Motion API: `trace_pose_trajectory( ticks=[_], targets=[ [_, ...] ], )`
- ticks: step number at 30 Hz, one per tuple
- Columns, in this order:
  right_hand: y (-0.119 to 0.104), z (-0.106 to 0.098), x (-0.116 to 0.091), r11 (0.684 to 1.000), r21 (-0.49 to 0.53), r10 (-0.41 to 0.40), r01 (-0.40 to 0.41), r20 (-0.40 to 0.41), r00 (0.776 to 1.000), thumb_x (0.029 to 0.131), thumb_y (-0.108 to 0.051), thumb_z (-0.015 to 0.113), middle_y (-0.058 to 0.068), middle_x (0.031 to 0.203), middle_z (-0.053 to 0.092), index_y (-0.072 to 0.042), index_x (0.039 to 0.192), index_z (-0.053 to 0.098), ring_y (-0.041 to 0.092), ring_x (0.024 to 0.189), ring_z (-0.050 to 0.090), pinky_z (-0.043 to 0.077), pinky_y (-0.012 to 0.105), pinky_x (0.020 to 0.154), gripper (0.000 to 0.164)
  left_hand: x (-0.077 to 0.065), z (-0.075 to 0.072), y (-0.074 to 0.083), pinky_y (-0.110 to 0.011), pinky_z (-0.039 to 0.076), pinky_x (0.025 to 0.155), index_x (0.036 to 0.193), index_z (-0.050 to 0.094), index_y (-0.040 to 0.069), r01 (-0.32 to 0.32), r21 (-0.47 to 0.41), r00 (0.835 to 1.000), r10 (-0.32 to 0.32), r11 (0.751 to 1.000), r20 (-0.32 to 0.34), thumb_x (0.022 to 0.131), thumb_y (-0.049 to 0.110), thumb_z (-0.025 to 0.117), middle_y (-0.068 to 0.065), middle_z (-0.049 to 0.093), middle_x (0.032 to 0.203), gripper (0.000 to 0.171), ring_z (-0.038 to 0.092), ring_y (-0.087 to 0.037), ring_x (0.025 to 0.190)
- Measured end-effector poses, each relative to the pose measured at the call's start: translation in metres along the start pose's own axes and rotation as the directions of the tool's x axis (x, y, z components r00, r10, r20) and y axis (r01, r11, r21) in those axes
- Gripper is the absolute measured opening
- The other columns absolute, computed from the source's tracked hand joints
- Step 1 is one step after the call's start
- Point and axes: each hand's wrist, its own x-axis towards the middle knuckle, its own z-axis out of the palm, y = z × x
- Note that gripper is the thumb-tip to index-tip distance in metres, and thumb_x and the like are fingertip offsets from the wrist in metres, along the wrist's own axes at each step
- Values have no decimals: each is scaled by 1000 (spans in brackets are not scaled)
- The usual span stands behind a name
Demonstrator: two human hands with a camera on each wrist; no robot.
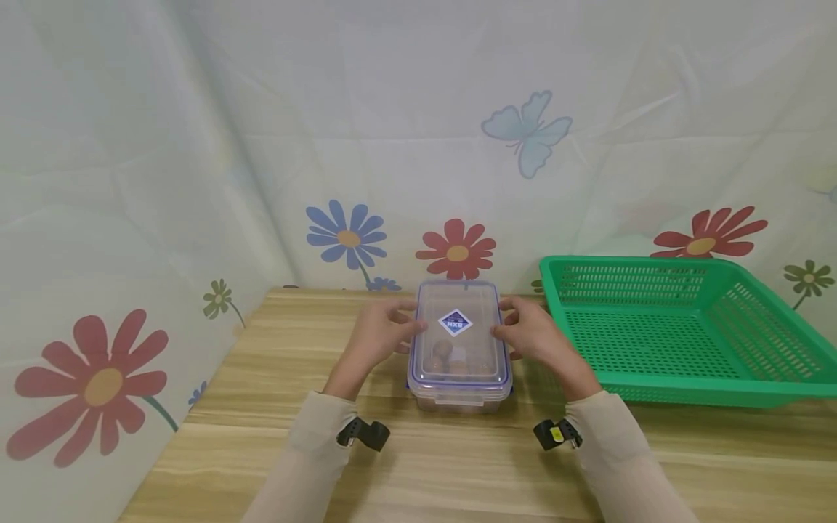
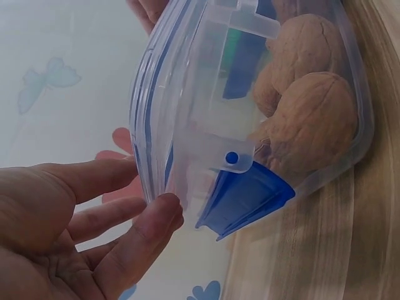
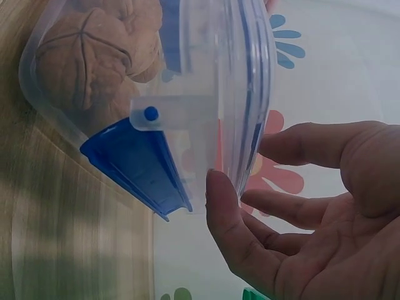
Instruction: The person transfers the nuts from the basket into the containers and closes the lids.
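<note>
A clear plastic food container (image 1: 458, 402) with walnuts (image 2: 315, 119) inside stands on the table. Its transparent lid (image 1: 458, 294) has a blue seal and a blue diamond label, and sits on the container. My left hand (image 1: 382, 330) pinches the lid's left edge between thumb and fingers. At the opposite edge, my right hand (image 1: 532, 330) pinches the lid the same way. In the left wrist view a blue side latch (image 2: 247, 197) hangs swung outward. Another blue latch (image 3: 137, 165) is likewise swung out in the right wrist view.
To the right of the container stands a green plastic basket (image 1: 654, 388) with slotted walls. The wooden table (image 1: 261, 407) extends in front and to the left. A white curtain (image 1: 392, 109) printed with flowers and a butterfly hangs behind the table.
</note>
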Motion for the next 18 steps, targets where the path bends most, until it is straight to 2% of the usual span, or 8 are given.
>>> trace_pose_trajectory(
  ticks=[8, 18],
  targets=[
    [2, 1, 0, 1000, -12, 27, -27, 10, 1000, 104, -7, 66, 32, 129, 60, 8, 150, 47, 43, 108, 67, 65, 49, 80, 52, 2, 2, -5, -36, 65, 58, 130, 74, 1, -26, 25, 1000, 26, 999, 4, 93, 5, 82, -18, 78, 103, 37, 78, -27, 80],
    [5, 2, 0, 999, -14, 34, -34, 25, 999, 104, -8, 68, 32, 129, 60, 9, 148, 48, 41, 107, 67, 65, 49, 81, 52, 2, 3, -7, -36, 65, 60, 129, 73, -1, 9, 8, 1000, -9, 1000, 19, 93, 5, 82, -20, 77, 101, 37, 78, -28, 77]
  ],
)
